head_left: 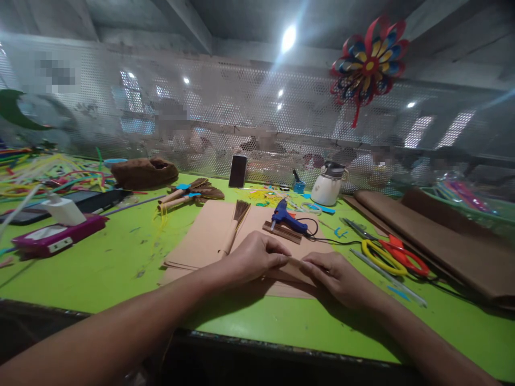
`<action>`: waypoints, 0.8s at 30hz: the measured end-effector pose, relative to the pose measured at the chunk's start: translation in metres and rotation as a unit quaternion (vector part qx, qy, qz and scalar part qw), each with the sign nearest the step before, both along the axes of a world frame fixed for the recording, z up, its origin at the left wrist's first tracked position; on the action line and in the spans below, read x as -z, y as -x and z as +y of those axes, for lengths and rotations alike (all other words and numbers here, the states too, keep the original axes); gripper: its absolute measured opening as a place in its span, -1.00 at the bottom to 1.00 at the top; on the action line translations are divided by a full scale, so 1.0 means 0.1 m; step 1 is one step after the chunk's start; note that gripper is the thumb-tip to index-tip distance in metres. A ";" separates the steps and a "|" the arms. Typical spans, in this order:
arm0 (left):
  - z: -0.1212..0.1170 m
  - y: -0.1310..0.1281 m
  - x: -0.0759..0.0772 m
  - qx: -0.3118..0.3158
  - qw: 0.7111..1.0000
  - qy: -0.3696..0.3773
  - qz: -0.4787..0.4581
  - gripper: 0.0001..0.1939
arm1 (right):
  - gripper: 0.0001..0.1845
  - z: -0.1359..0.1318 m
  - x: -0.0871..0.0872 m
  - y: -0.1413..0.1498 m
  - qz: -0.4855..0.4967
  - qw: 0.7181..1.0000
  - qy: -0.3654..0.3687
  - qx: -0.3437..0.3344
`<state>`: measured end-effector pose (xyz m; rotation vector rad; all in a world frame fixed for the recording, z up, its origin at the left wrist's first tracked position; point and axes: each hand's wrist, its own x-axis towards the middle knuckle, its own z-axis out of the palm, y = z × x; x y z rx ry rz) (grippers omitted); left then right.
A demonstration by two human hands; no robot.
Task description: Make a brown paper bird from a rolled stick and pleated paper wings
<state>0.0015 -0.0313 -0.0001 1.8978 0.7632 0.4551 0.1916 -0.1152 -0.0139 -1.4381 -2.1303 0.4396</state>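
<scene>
My left hand [255,256] and my right hand [333,272] face each other low over the table. Both pinch a piece of brown kraft paper [295,262] between thumb and fingers; its edge looks folded or rolled. Beneath them lies a stack of kraft paper sheets [193,240]. Beyond my left hand a small brush-like bundle [235,228] with a paper-wrapped handle rests on the stack. A blue glue gun [288,219] sits on dark brown strips [277,231] just past my fingers.
To the right lie yellow-handled scissors [384,257], orange-handled scissors [406,258], a clear stick [388,277] and folded brown material [426,236]. A white jug [326,185] and a phone [237,171] stand behind. Leftward are wrapped bundles [189,193] and a purple power strip [60,236].
</scene>
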 end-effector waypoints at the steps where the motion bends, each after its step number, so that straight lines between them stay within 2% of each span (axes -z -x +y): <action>1: 0.00 0.00 0.01 -0.001 1.000 0.000 0.000 -0.76 | -0.64 0.00 0.00 0.00 -0.001 1.000 0.000 0.001; 10: 0.04 -0.02 0.05 -0.016 1.000 -0.004 0.012 -0.76 | -0.66 0.00 0.01 0.01 -0.004 1.000 -0.004 -0.004; 17: 0.03 -0.04 0.04 -0.007 1.000 0.030 -0.005 -0.82 | -0.60 0.00 0.01 0.02 -0.046 0.999 -0.017 -0.008; 24: 0.02 -0.03 0.04 0.002 0.997 -0.070 -0.021 -0.87 | -0.62 0.00 0.00 0.02 -0.037 0.999 -0.014 -0.004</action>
